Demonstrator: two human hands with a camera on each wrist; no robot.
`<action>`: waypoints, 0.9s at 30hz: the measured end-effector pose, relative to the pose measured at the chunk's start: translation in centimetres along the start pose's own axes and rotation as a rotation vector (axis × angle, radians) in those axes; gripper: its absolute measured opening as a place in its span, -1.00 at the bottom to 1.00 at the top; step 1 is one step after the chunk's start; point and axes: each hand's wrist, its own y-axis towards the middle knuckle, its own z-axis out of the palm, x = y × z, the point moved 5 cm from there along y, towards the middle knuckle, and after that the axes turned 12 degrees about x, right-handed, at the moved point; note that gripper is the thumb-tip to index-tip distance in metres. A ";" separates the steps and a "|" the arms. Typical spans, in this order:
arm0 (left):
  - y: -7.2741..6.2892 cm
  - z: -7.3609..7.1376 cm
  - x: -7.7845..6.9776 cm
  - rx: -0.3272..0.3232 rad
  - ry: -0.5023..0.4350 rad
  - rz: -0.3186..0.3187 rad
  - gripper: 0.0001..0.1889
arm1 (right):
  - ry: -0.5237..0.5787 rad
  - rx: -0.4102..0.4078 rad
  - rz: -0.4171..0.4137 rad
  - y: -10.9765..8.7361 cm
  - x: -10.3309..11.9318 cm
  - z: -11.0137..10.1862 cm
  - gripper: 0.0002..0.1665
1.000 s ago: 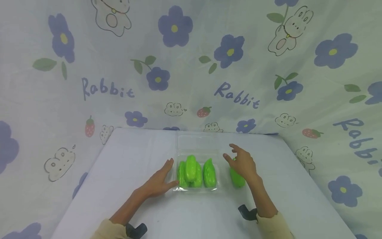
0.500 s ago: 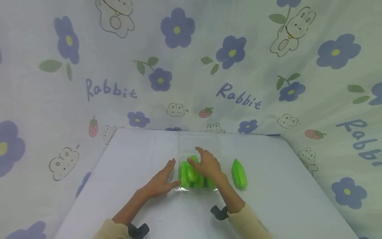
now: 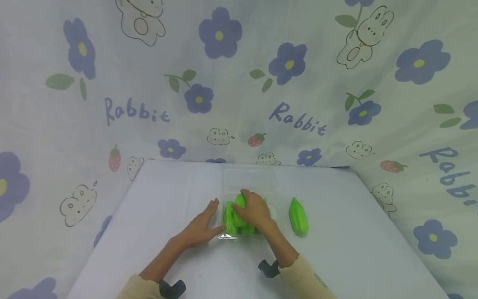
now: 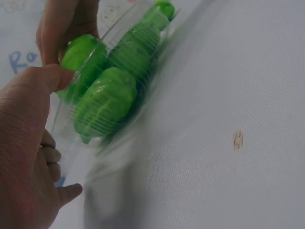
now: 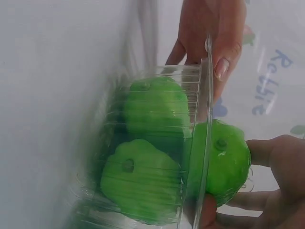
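Note:
A clear plastic clamshell box stands on the table with its lid folded back. Several green ridged gourds lie inside, one of them stacked on the others. My right hand reaches into the box from the right. Its thumb and fingers close round the upper gourd, which pokes above the rim in the right wrist view. Along the box's left side rests my left hand, fingers extended and the thumb touching the rim near the front corner. The right hand hides the gourd at the box's right side.
Right of the box lies another green gourd on the white tabletop. A curtain with flowers and rabbits hangs behind and beside the table. Dark curved pieces stick out at both wrists.
My right hand has moved left from above the loose gourd to the box, then down onto the top gourd, which it now grips. The left hand has kept its place.

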 end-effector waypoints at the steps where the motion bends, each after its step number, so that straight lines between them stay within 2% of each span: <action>1: 0.0 0.0 0.0 0.000 -0.003 -0.004 0.01 | 0.010 -0.002 -0.002 0.0 0.1 -0.1 -0.25; 7: -0.1 -0.1 -0.1 -0.003 -0.005 -0.012 0.00 | 0.081 -0.021 0.004 -0.5 -0.3 -1.3 -0.31; 14: -0.1 -0.1 -0.2 -0.012 -0.011 0.013 0.00 | 0.130 -0.087 0.061 -1.6 -3.3 -4.2 -0.32; 20: 0.0 0.0 -0.1 -0.017 0.023 0.019 0.01 | 0.172 -0.121 0.140 -3.4 -7.3 -7.9 -0.29; 27: 0.0 0.0 -0.2 -0.018 0.033 0.014 0.01 | 0.238 -0.151 0.254 -6.1 -13.9 -11.7 -0.24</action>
